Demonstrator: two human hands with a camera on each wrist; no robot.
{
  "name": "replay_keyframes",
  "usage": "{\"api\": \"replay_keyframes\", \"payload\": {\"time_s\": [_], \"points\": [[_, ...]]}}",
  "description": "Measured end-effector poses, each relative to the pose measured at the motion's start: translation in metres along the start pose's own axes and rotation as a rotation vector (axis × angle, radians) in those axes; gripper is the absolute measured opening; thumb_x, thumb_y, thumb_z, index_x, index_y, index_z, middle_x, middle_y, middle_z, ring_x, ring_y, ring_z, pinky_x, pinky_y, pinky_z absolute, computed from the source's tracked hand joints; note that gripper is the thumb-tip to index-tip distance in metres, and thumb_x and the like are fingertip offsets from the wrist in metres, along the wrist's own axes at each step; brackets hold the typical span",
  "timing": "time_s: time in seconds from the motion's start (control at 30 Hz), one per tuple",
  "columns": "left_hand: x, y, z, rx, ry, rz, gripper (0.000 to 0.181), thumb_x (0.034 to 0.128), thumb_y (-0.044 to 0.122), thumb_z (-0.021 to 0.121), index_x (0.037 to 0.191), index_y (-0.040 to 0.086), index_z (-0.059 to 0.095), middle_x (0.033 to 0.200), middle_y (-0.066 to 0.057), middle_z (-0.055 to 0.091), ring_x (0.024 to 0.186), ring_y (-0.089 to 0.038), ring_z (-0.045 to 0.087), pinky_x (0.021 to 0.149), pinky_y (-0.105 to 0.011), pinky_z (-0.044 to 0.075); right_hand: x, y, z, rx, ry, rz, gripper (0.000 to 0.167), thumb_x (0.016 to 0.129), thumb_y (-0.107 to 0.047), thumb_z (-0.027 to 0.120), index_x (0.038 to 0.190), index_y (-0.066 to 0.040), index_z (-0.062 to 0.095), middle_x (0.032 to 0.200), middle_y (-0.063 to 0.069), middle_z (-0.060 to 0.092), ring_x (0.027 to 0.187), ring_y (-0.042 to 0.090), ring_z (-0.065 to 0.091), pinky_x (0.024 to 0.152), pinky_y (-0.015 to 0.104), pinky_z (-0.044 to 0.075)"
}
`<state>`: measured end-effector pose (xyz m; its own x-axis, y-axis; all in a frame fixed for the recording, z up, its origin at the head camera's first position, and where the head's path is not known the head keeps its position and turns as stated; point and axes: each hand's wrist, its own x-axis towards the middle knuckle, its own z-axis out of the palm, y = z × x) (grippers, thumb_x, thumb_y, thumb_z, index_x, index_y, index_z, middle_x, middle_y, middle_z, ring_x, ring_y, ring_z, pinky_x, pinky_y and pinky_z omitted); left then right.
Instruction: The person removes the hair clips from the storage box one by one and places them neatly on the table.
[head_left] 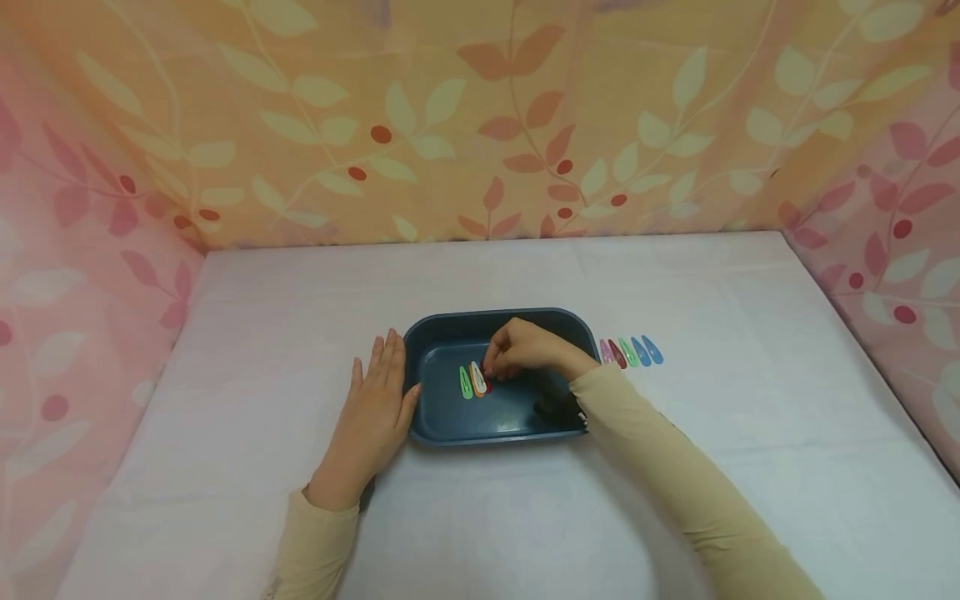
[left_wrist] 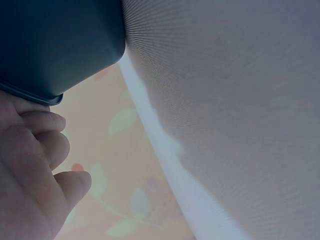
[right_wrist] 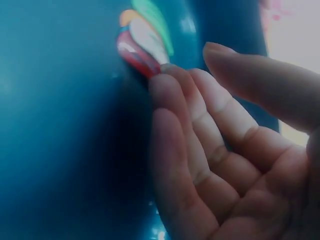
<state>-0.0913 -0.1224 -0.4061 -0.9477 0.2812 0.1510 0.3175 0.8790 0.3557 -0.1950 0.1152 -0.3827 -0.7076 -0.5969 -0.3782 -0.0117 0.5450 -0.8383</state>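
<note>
A dark blue tray point(head_left: 498, 435) stands on the cloth. My left hand point(head_left: 375, 425) lies flat along its left rim with straight fingers. In the left wrist view those fingers point(left_wrist: 40, 150) are beside the tray wall point(left_wrist: 75, 50). Inside the tray lie a green hair clip point(head_left: 466, 382), a white hair clip point(head_left: 477, 377) over an orange hair clip point(right_wrist: 128, 18), and a red hair clip point(right_wrist: 135, 54). My right hand point(head_left: 525, 346) reaches over them. In the right wrist view its fingertips touch the red clip's narrow end, and the thumb stands apart.
Right of the tray, a row of hair clips lies on the white cloth point(head_left: 750, 400): a pink clip point(head_left: 606, 351), a dark red clip point(head_left: 618, 353), a green clip point(head_left: 628, 352) and two blue clips point(head_left: 647, 350). Patterned curtains point(head_left: 480, 125) hang behind and at both sides.
</note>
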Motion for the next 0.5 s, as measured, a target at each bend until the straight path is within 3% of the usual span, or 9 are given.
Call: {"api": "replay_keyframes", "payload": {"time_s": [0.23,0.5], "points": [[0.001,0.001,-0.002,0.0,-0.017,-0.006,0.065,0.0992,0.026,0.044,0.147,-0.009,0.015,0.155,-0.02,0.01,0.143,-0.035,0.008,0.11,-0.057,0.007,0.007,0.002,0.003,-0.129,0.045,0.055,0.005,0.08,-0.004,0.071,0.078,0.001,0.071,0.065,0.001,0.064,0.058,0.01,0.058,0.057,0.025,0.051],[0.0,0.001,-0.002,-0.001,-0.016,-0.006,0.065,0.0991,0.025,0.044,0.146,-0.01,0.016,0.154,-0.021,0.011,0.142,-0.036,0.009,0.11,-0.057,0.007,0.011,0.002,0.007,-0.296,0.099,0.068,0.015,0.077,-0.016,0.078,0.068,-0.006,0.07,0.057,-0.002,0.06,0.051,0.008,0.053,0.051,0.022,0.045]]}}
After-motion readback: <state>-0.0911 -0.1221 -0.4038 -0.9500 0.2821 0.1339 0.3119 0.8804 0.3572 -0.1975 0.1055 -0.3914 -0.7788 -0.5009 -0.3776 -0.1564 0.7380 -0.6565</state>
